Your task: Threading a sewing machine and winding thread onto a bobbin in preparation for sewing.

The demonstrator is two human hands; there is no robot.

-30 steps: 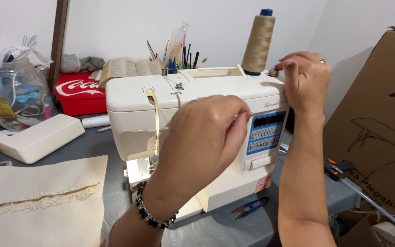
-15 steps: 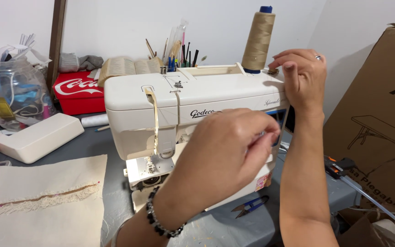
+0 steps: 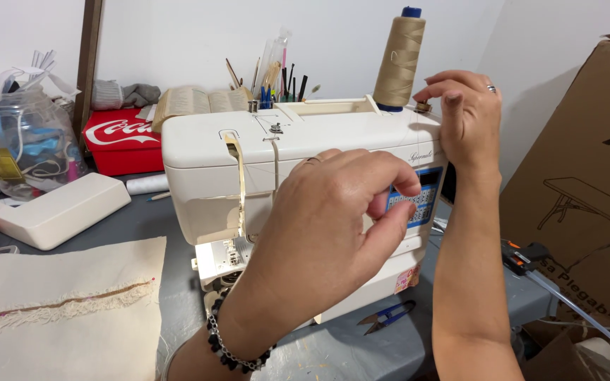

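Head view, the only one here. A cream sewing machine (image 3: 305, 155) is parked on a grey table (image 3: 178, 282), and both hands are up on it.

The left hand (image 3: 326, 233) is raised in front of the machine's body, with thumb and fingertips pinched together right by the blue button panel (image 3: 411, 201). Something thin, probably thread, seems to be nipped between them, but it's too fine to be made out for sure. A black bead bracelet (image 3: 231, 349) is worn on that wrist.

The right hand (image 3: 460, 106) is held at the top right corner of the machine, fingers curled down onto a small brass-coloured bobbin (image 3: 423, 107) sitting just beside the base of a tall beige thread cone (image 3: 399, 60). A ring is seen on one finger.

Off to the left, a cream cloth with a frayed seam (image 3: 58, 303) is laid flat on the table, with a white plastic cover piece (image 3: 54, 208) behind it and a clear jar of odds and ends (image 3: 15, 141) further back. A red tin (image 3: 121, 141) and an open book (image 3: 199, 102) are tucked behind the machine. Small blue thread snips (image 3: 386, 317) are lying on the table under the right forearm, and a big cardboard box (image 3: 580, 176) is propped on the right.
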